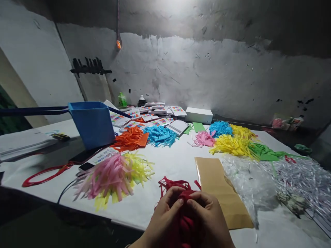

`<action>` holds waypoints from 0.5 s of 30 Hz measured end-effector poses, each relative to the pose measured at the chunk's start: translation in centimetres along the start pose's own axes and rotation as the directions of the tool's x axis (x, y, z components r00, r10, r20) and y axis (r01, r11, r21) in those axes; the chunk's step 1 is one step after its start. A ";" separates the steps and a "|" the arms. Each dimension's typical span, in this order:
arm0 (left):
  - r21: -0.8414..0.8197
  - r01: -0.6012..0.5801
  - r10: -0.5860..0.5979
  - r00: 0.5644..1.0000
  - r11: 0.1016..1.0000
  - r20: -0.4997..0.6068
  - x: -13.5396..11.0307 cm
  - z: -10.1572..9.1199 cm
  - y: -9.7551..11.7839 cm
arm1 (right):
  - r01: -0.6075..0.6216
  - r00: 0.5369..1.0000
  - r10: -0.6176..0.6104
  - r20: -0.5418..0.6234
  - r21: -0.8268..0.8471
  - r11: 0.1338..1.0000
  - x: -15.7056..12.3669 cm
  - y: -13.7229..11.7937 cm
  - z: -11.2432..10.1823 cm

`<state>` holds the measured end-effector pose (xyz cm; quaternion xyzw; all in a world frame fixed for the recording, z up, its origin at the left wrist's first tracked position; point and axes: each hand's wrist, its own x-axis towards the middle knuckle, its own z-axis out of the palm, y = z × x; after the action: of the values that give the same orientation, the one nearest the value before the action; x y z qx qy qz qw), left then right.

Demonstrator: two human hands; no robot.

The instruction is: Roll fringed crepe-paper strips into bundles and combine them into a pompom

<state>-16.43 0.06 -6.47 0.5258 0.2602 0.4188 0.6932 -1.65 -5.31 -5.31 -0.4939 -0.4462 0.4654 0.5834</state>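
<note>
Held red paper strips point(190, 220) pinched between the fingertips of the left hand point(165, 208) and the right hand point(208, 210), thumbs close together, at the middle of the near edge of the white table point(173, 160), with loose ends spread just beyond the knuckles. Had a brown paper sheet point(219, 186) just beside the right hand, and clear plastic point(248, 175) touching its right side. Saw pink strips point(111, 179) over yellow ones left of the hands, near the same edge, with a red loop point(66, 166) and a blue bin point(94, 127) farther left. Noted orange strips point(129, 137) and blue strips point(160, 135) farther back, before flat printed boxes point(178, 111) piled by the far edge, and silvery shreds point(305, 179) toward the right edge.
</note>
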 end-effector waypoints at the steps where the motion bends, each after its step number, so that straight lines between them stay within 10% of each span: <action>1: 0.000 0.009 -0.009 1.000 1.000 -0.015 0.0 0.0 0.0 | 0.120 0.989 -0.131 -0.069 -0.145 0.982 -0.1 0.4 -0.2; 4: 0.039 0.017 -0.014 0.998 0.999 -0.064 -0.1 0.1 -0.1 | 0.462 0.802 -0.597 0.016 -0.651 0.603 -0.7 1.7 -0.2; 7: 0.005 0.021 -0.020 0.996 1.000 -0.083 -0.2 0.4 -0.3 | 0.470 0.719 -0.681 0.135 -0.816 0.335 -1.5 2.9 0.3; 12: -0.039 0.015 -0.017 0.998 0.999 -0.062 -0.9 0.9 -1.5 | 0.361 0.722 -0.692 0.013 -0.860 0.360 -2.2 4.0 1.0; 15: -0.045 -0.008 0.005 0.997 0.999 -0.073 -1.4 0.8 -2.2 | 0.371 0.757 -0.649 -0.077 -0.767 0.523 -2.4 3.9 0.9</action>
<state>-15.83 -1.75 -8.37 0.4952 0.2742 0.4457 0.6935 -3.32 -7.25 -9.19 -0.5977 -0.6031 -0.0381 0.5268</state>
